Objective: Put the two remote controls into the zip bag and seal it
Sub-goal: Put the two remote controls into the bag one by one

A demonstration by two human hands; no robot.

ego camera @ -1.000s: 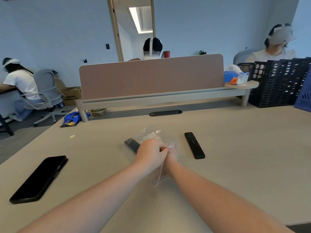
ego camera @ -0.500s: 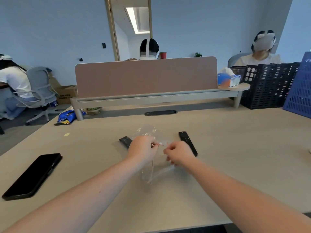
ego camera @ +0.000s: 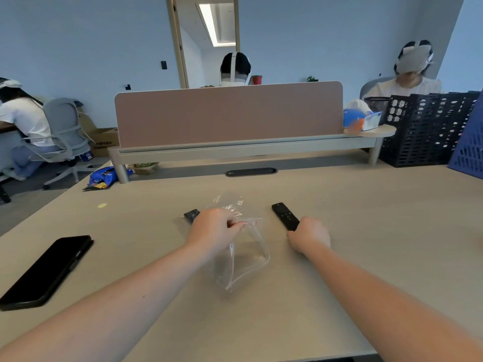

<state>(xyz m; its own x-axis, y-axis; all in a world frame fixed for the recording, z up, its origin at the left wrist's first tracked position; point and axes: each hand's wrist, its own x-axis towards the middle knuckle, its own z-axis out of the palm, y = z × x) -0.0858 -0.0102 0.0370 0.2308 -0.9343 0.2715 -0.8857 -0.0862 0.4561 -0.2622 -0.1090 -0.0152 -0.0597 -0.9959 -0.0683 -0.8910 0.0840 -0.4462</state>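
Observation:
A clear zip bag (ego camera: 245, 253) with a red seal line lies on the desk in the middle, its mouth gaping toward me. My left hand (ego camera: 213, 228) pinches the bag's upper edge. A black remote control (ego camera: 284, 216) lies just right of the bag; my right hand (ego camera: 309, 237) is closed around its near end. A second black remote control (ego camera: 191, 215) peeks out from behind my left hand, at the bag's far left; most of it is hidden.
A black phone (ego camera: 45, 270) lies at the near left of the desk (ego camera: 366, 218). A pink divider panel (ego camera: 230, 116) runs across the back. Black crate (ego camera: 423, 129) and blue crate (ego camera: 470, 145) stand at the far right. People sit behind and at left.
My hands, together on the bag a second ago, have separated. The right hand moved right onto the near end of the right remote; the left keeps the bag's edge, and the mouth now gapes.

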